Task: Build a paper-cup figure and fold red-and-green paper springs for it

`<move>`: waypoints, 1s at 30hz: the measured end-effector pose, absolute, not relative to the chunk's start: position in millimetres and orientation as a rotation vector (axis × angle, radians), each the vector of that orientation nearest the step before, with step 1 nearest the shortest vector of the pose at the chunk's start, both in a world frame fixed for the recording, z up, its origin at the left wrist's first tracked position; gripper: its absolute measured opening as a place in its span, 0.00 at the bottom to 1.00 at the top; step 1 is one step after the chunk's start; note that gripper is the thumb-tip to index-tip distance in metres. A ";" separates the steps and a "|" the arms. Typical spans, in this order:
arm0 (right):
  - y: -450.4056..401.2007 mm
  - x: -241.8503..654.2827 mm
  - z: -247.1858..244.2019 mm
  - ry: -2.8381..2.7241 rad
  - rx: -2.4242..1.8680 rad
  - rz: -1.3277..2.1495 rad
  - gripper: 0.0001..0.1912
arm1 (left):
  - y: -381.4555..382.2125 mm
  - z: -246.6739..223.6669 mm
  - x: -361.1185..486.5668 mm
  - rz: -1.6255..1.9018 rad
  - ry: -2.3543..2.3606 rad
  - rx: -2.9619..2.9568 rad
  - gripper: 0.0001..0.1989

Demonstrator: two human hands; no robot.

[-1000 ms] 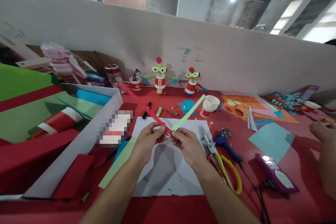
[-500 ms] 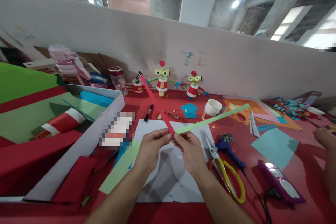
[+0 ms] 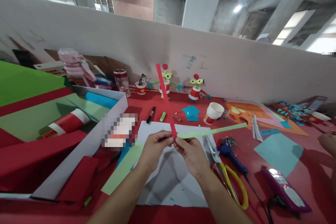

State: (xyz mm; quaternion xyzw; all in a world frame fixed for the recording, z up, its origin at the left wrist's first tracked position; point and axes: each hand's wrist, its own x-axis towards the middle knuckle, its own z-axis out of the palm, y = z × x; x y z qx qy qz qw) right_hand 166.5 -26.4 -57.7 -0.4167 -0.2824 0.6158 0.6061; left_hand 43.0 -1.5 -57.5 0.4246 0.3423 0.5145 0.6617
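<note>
Pinched in left hand [image 3: 155,149] and right hand [image 3: 189,151], at frame centre: the meeting ends of a red paper strip [image 3: 166,101] and a pale green paper strip [image 3: 211,131].
Held above a white paper sheet [image 3: 181,183], with yellow-handled scissors [image 3: 222,167] at lower right. Probably called for square alignment and firm, even pressure at the corner.

A clear, red-lidded jar [image 3: 122,83] stands on the worktop [image 3: 138,106], with a pink container [image 3: 73,64] to its left, a paper cup [image 3: 141,89] holding black-framed glasses [image 3: 142,79] to its right, and a pale partition [image 3: 118,38] behind it.
</note>
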 end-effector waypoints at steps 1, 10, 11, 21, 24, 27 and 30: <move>-26.7 165.3 -57.4 -0.616 -0.964 1.429 0.10 | -1.8 -56.9 43.6 1.190 0.801 0.987 0.05; -31.1 158.1 -56.6 -0.531 -0.945 1.341 0.09 | -6.0 -56.5 46.1 1.316 1.020 1.193 0.08; -31.3 158.6 -56.6 -0.536 -0.951 1.333 0.09 | -7.0 -56.2 46.1 1.342 1.038 1.212 0.08; -32.8 161.0 -56.7 -0.701 -1.137 1.171 0.08 | -13.7 -47.9 48.3 1.409 1.056 1.228 0.08; -33.0 161.1 -57.0 -0.721 -1.096 1.200 0.07 | -14.4 -48.9 49.1 1.392 1.050 1.175 0.07; -32.5 160.9 -57.6 -0.710 -1.074 1.220 0.07 | -14.9 -51.2 50.5 1.372 1.031 1.101 0.07; -32.1 160.5 -57.9 -0.709 -1.070 1.205 0.07 | -14.1 -55.1 51.7 1.358 0.991 1.033 0.06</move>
